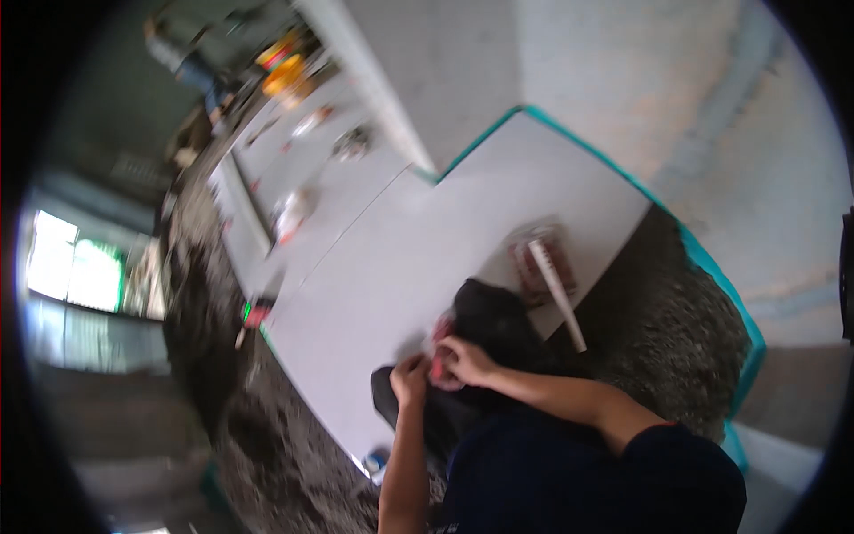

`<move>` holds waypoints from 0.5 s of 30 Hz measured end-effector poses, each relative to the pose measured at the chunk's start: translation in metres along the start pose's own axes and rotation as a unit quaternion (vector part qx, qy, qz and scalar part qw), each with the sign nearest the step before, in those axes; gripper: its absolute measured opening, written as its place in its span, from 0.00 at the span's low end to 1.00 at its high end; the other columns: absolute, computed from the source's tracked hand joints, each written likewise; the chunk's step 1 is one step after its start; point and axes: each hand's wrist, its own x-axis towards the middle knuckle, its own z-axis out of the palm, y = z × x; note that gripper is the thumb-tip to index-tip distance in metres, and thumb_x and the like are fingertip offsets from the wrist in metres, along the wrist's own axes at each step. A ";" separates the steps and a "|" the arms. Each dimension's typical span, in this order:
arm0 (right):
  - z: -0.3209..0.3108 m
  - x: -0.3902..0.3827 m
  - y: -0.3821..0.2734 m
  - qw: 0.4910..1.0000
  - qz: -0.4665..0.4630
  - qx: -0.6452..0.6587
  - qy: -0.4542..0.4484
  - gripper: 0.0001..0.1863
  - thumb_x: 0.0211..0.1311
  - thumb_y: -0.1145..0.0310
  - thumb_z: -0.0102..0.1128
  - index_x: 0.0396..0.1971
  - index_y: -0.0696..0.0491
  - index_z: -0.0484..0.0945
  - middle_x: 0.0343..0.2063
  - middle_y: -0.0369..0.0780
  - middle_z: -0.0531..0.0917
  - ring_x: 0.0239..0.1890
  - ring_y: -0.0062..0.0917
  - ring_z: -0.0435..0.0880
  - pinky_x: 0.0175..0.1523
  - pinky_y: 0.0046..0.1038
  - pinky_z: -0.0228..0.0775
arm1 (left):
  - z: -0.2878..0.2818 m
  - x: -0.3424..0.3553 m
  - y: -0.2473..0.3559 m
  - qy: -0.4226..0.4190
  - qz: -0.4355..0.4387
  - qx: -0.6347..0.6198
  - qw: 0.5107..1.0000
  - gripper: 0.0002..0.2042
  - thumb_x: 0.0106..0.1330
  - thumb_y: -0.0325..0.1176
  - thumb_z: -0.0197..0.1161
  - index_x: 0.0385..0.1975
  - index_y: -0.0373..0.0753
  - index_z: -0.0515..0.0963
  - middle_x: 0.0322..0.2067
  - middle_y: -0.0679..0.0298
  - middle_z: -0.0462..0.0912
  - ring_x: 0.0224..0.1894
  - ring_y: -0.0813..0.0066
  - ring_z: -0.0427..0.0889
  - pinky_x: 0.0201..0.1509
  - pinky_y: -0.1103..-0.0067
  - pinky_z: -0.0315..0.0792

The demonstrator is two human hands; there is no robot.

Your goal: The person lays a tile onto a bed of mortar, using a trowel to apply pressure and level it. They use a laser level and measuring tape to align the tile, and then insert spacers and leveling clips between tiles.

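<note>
Grey board [418, 258] teal-edged, on gravel floor [658, 329], concrete walls [623, 71].

Bright window [71, 267] left, white worktable [400, 258], pale wall [623, 71].

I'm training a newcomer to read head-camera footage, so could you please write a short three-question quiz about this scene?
1. True or false: both hands meet at one small pinkish-red item.
2. What does the white stick lie on? A) the dark cloth B) a reddish packet C) the floor
3. What colour is the white board's edging?

Key:
1. True: the left hand and right hand pinch the small pinkish-red item.
2. B: the white stick crosses the reddish packet.
3. Teal, around the white board.
</note>
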 end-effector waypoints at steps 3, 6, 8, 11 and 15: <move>-0.005 0.001 0.002 0.999 0.037 -0.008 0.002 0.21 0.57 0.73 0.61 0.53 0.49 0.77 0.33 0.43 0.84 0.31 0.33 0.84 0.39 0.32 0.77 | 0.002 0.002 -0.002 -0.044 -0.086 -0.135 0.986 0.12 0.60 0.27 0.64 0.41 0.29 0.83 0.32 0.60 0.86 0.33 0.76 0.83 0.40 0.81 0.76; -0.003 0.009 0.002 0.994 -0.060 -0.092 -0.024 0.25 0.50 0.74 0.68 0.52 0.52 0.78 0.33 0.42 0.81 0.40 0.36 0.81 0.47 0.35 0.74 | 0.005 -0.001 0.002 -0.066 -0.094 -0.186 0.976 0.11 0.61 0.25 0.63 0.42 0.28 0.82 0.33 0.61 0.85 0.34 0.76 0.82 0.43 0.81 0.76; 0.002 0.015 0.000 0.989 -0.100 -0.104 -0.017 0.24 0.50 0.73 0.68 0.51 0.53 0.79 0.35 0.43 0.81 0.41 0.36 0.81 0.47 0.35 0.74 | 0.005 -0.002 0.005 -0.056 -0.097 -0.216 0.970 0.10 0.61 0.24 0.63 0.40 0.27 0.82 0.32 0.61 0.85 0.34 0.77 0.82 0.43 0.82 0.76; 0.009 0.021 -0.003 0.984 -0.139 -0.109 0.003 0.18 0.50 0.72 0.68 0.44 0.55 0.82 0.37 0.46 0.81 0.40 0.39 0.81 0.47 0.36 0.74 | 0.000 -0.002 0.005 -0.051 -0.097 -0.214 0.971 0.09 0.61 0.24 0.64 0.39 0.27 0.82 0.32 0.62 0.85 0.34 0.78 0.82 0.42 0.82 0.76; 0.008 0.026 -0.007 0.982 -0.135 -0.126 -0.036 0.10 0.53 0.72 0.65 0.37 0.56 0.82 0.36 0.46 0.80 0.39 0.42 0.81 0.45 0.37 0.74 | -0.004 0.002 -0.005 -0.057 -0.089 -0.166 0.981 0.09 0.61 0.26 0.65 0.38 0.31 0.83 0.33 0.60 0.86 0.34 0.75 0.84 0.42 0.80 0.77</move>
